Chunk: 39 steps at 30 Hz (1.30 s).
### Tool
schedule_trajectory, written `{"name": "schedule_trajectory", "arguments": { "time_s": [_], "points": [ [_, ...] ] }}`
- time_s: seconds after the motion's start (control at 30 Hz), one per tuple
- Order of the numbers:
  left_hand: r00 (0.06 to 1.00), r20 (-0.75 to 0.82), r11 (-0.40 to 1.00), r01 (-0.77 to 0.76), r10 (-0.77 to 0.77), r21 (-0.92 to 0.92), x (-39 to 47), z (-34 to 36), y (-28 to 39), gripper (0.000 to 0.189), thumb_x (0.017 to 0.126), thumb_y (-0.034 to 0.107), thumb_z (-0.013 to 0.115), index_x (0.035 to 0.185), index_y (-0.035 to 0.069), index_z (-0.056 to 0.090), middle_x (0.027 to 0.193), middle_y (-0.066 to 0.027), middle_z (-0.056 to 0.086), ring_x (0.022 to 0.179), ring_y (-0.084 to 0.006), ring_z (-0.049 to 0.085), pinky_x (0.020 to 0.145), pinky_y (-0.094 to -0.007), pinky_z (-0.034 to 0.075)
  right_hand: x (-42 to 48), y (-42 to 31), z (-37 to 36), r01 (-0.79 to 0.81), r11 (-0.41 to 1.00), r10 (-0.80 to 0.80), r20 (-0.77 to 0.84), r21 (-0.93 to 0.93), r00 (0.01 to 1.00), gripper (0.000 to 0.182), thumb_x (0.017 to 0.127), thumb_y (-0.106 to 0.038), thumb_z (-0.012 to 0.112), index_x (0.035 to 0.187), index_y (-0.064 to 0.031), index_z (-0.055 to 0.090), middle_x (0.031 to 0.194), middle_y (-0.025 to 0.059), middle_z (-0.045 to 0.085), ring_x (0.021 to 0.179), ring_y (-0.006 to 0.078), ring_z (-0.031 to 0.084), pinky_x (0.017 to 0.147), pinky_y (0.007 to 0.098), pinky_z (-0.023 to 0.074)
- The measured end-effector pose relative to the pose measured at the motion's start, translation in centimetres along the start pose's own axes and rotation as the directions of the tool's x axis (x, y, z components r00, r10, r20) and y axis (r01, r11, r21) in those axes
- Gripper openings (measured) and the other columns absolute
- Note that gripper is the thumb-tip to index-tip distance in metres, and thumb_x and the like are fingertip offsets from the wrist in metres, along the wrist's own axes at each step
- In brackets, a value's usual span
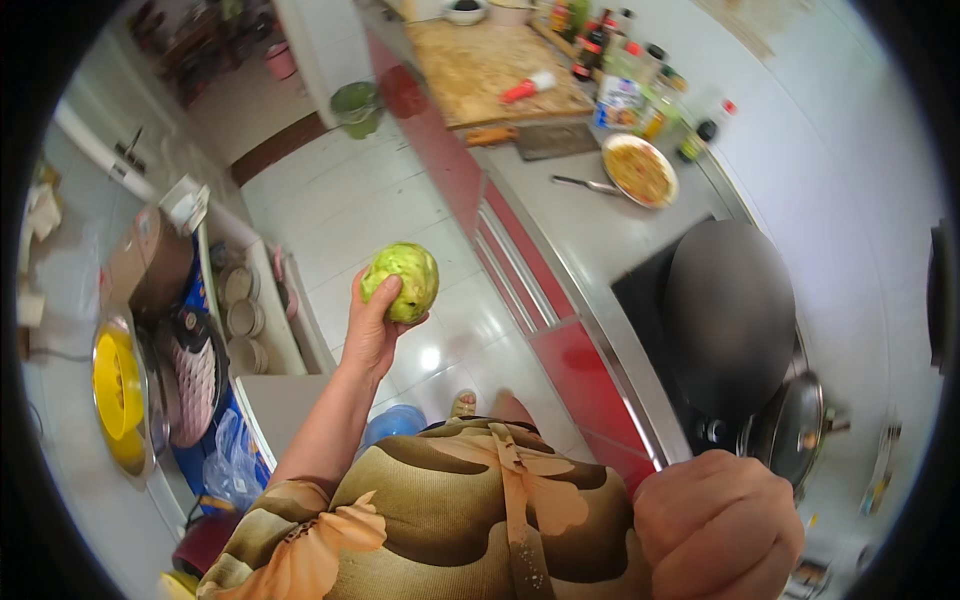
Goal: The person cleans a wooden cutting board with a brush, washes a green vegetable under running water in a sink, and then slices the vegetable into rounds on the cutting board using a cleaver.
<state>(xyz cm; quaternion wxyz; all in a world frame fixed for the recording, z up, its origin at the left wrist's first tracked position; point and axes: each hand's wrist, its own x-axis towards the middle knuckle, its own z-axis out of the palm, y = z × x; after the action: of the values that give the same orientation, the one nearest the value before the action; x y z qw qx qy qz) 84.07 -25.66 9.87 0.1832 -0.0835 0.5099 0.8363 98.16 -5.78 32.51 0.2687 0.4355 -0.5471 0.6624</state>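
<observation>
My left hand (377,322) holds a round, light-green vegetable (401,281) with a lumpy, spotted surface, high above the floor tiles. Its thumb lies across the near side, and I cannot tell the exact kind. My right hand (716,517) is close to the camera at the lower right, with fingers curled into a fist. Whether it grips anything is hidden. Beyond this fist are the steel counter edge (600,345) and a black cooktop (637,281). A large dark oval on the cooktop is blurred out.
Right counter: a bowl of yellowish food (637,171), a spatula-like utensil (585,184), a dark cleaver blade (555,140), a wooden board (465,67), several bottles (630,71), a glass lid (787,427). Left: a shelf unit (289,322), a yellow basin (118,382). Green bucket (356,105) by the doorway.
</observation>
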Motion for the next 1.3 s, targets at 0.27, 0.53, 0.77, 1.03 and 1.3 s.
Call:
{"name": "schedule_trajectory", "arguments": {
  "time_s": [0.27, 0.53, 0.77, 1.03, 1.3],
  "points": [
    [0.981, -0.192, 0.999, 0.006, -0.013, -0.037, 8.1, -4.4, 3.5, 0.064, 0.088, 0.041, 0.061, 0.140, 0.014, 0.035, 0.130, -0.0076, 0.049, 0.118, -0.0249, 0.047, 0.094, -0.0531, 0.041, 5.3, 13.5, -6.4, -0.064, 0.982, 0.014, 0.272, 0.176, 0.962, 0.032, 0.086, -0.024, 0.068, 0.067, -0.0041, 0.054, 0.064, 0.0077, 0.051, 0.046, 0.0171, 0.044, 0.038, 0.0300, 0.0309],
    [0.908, -0.383, 0.967, -0.230, 0.171, -0.112, 15.0, -6.8, 12.6, 0.064, 0.090, 0.034, 0.062, 0.144, 0.025, 0.030, 0.126, -0.0082, 0.052, 0.106, -0.0245, 0.059, 0.079, -0.0438, 0.056, 11.2, 31.0, -8.8, -0.859, 0.507, 0.860, 0.023, 0.073, 0.510, 0.036, 0.094, -0.023, 0.054, 0.062, -0.0067, 0.047, 0.057, 0.0020, 0.044, 0.047, 0.0111, 0.040, 0.043, 0.0253, 0.0296],
    [0.895, -0.433, 0.962, -0.200, 0.102, -0.187, 22.6, -13.8, 16.7, 0.060, 0.089, 0.045, 0.062, 0.141, 0.024, 0.042, 0.126, -0.0012, 0.055, 0.106, -0.0182, 0.057, 0.084, -0.0409, 0.053, 7.1, 52.0, -9.0, -0.934, 0.091, 0.972, 0.173, 0.345, 0.158, 0.034, 0.101, -0.030, 0.047, 0.075, -0.0081, 0.050, 0.065, -0.0008, 0.046, 0.050, 0.0073, 0.036, 0.045, 0.0225, 0.0296],
    [0.865, -0.500, 0.930, -0.218, 0.044, -0.295, 37.7, -22.8, 25.6, 0.057, 0.086, 0.048, 0.066, 0.128, 0.014, 0.048, 0.122, -0.0076, 0.056, 0.108, -0.0228, 0.059, 0.083, -0.0427, 0.055, 14.0, 67.6, -6.2, -0.877, 0.028, 0.997, 0.054, 0.479, 0.062, 0.018, 0.100, -0.022, 0.051, 0.100, -0.0060, 0.058, 0.073, -0.0018, 0.050, 0.058, 0.0068, 0.039, 0.051, 0.0214, 0.0337],
    [0.901, -0.407, 0.949, -0.246, 0.150, -0.197, 51.6, -29.1, 36.0, 0.059, 0.089, 0.037, 0.065, 0.135, 0.015, 0.035, 0.127, -0.0106, 0.050, 0.112, -0.0268, 0.056, 0.085, -0.0435, 0.056, 24.2, 80.1, -6.0, -0.893, 0.326, 0.936, -0.237, 0.308, 0.260, 0.024, 0.095, -0.008, 0.048, 0.116, -0.0040, 0.059, 0.093, 0.0031, 0.066, 0.066, 0.0059, 0.054, 0.057, 0.0205, 0.0431]
  ]
}}
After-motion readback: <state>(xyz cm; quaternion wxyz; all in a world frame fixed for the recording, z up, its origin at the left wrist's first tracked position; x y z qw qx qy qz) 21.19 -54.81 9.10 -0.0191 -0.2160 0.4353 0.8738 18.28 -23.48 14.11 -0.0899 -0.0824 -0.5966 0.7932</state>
